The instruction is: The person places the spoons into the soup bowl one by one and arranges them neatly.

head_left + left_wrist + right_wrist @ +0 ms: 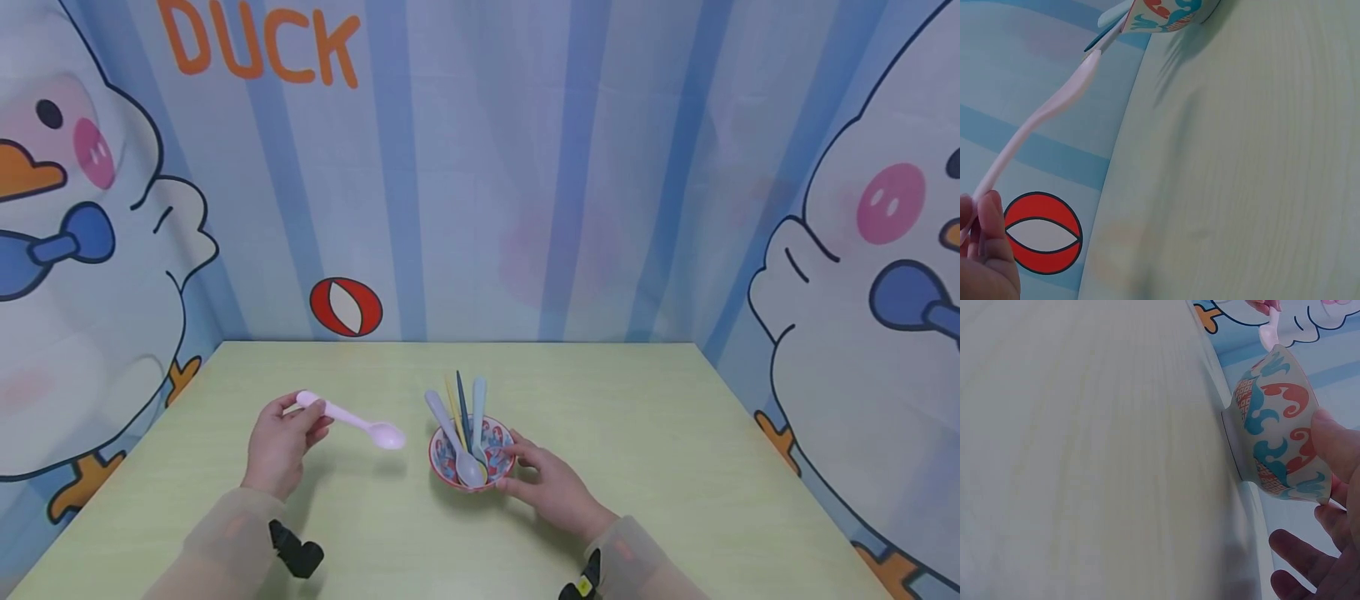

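Observation:
Between the thumb and fingers of my left hand (276, 446) a pink spoon (348, 417) is pinched by its handle end, its scoop pointing right toward the bowl. The patterned bowl (498, 435) with a red rim stands on the table. My right hand (558, 492) holds it at its right side, thumb against the outer wall and fingers at the rim. Inside the bowl lean a lavender spoon (471, 472), a light blue utensil (479, 408), a dark blue stick (462, 400) and a yellow one (452, 396); their lower ends are partly hidden.
The pale wood-grain table (660, 433) runs back to a blue striped curtain (480, 167) printed with ducks and a red-and-white ball (346, 307). Black straps with small devices sit at both wrists.

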Demonstrator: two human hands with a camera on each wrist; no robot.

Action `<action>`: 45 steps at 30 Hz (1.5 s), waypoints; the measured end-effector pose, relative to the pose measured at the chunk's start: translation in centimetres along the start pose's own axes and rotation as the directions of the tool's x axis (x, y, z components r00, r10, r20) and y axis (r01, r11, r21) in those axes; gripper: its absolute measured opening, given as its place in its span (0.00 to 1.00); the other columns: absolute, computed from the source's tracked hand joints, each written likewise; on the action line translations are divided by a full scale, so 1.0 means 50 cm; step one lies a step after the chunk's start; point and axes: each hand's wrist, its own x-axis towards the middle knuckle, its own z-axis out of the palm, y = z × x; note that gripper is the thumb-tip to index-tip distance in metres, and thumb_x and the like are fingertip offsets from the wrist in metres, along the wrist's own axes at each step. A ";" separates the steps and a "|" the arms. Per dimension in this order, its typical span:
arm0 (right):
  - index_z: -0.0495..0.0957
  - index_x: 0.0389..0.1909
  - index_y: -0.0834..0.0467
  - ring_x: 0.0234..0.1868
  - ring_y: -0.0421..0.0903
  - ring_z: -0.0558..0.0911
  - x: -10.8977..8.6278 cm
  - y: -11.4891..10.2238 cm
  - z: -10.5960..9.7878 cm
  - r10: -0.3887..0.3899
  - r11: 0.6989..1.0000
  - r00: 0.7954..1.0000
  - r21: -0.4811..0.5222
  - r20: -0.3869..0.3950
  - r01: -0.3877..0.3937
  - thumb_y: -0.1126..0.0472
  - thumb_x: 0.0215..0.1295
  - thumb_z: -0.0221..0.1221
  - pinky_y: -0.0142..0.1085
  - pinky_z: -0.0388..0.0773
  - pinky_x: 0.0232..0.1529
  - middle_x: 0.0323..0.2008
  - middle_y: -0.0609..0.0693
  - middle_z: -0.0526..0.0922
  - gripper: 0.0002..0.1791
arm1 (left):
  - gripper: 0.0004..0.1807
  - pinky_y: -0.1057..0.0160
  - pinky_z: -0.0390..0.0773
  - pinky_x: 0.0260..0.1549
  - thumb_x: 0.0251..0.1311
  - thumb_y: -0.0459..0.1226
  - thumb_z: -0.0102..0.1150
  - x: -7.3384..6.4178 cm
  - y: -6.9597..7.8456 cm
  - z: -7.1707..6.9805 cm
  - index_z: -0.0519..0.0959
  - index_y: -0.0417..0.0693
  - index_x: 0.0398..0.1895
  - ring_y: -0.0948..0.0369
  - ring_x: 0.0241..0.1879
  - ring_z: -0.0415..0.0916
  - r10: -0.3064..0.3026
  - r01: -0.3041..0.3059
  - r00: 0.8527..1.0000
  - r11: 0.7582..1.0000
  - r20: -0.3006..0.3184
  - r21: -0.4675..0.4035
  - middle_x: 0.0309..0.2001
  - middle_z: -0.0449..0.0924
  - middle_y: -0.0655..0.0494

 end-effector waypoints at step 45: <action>0.74 0.60 0.56 0.63 0.61 0.70 -0.002 -0.010 -0.002 -0.021 1.000 1.000 0.007 -0.004 0.021 0.47 0.61 0.64 0.53 0.67 0.61 0.72 0.51 0.58 0.29 | 0.23 0.65 0.80 0.38 0.63 0.37 0.61 -0.043 -0.026 0.181 0.66 0.44 0.59 0.58 0.35 0.79 0.004 -0.017 0.991 0.995 0.134 0.095 0.42 0.76 0.44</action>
